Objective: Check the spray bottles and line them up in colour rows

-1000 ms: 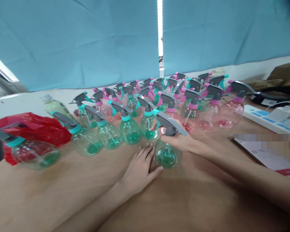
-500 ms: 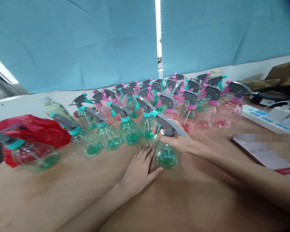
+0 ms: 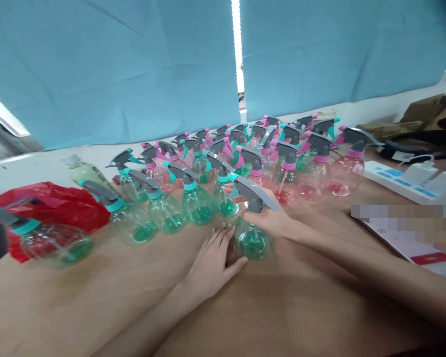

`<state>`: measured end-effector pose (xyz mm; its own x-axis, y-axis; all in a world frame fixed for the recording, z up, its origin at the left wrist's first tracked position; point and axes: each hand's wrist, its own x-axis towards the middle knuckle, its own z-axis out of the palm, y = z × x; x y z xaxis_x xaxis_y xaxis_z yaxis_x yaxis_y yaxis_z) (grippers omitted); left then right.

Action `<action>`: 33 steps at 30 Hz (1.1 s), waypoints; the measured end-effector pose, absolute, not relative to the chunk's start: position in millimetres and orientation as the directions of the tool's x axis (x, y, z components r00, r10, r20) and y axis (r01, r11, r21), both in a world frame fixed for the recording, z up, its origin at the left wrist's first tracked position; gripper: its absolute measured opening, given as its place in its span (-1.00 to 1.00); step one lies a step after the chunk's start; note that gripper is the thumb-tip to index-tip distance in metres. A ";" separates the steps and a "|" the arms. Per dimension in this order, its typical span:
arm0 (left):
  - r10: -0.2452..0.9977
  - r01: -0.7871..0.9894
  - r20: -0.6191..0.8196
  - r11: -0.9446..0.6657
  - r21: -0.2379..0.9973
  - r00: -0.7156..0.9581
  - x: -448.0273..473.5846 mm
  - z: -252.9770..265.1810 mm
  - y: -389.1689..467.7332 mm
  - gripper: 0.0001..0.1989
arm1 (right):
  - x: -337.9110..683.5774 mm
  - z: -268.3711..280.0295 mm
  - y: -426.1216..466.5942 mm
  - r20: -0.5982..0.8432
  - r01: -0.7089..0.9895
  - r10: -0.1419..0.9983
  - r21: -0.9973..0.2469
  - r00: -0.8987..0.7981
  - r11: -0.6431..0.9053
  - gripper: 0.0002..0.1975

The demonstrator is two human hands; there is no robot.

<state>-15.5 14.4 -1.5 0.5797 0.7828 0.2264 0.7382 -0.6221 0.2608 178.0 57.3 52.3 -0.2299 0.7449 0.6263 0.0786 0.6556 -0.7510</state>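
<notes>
My left hand (image 3: 211, 260) lies flat on the table, palm down with its fingers stretched forward, holding nothing. Just to its right stands a clear green spray bottle (image 3: 253, 243) with a grey head and turquoise collar parts. My right hand (image 3: 269, 215) wraps round the neck of this bottle from the right, and some of its fingers show on the far side, below the nozzle. Behind the hands is a row of similar green spray bottles (image 3: 197, 206). Pink-collared spray bottles (image 3: 347, 173) stand to the right and farther back.
A red plastic bag (image 3: 59, 198) and a pale yellow-green bottle (image 3: 87, 171) are at the left. To the right lie a white power strip (image 3: 386, 178) and a flat phone-like device (image 3: 397, 238). A blue curtain (image 3: 152, 64) hangs behind the wooden table (image 3: 134, 297).
The view has shifted slightly. My right hand's fingers reach out a little farther beneath the nozzle, at the same bottle. My left hand stays flat on the table.
</notes>
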 end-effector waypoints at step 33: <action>0.759 0.890 0.630 -0.159 0.428 -0.167 -196.8 22.6 -91.3 -0.44 | -67.0 90.7 7.4 0.593 0.074 0.517 -0.610 -0.618 0.789 -0.41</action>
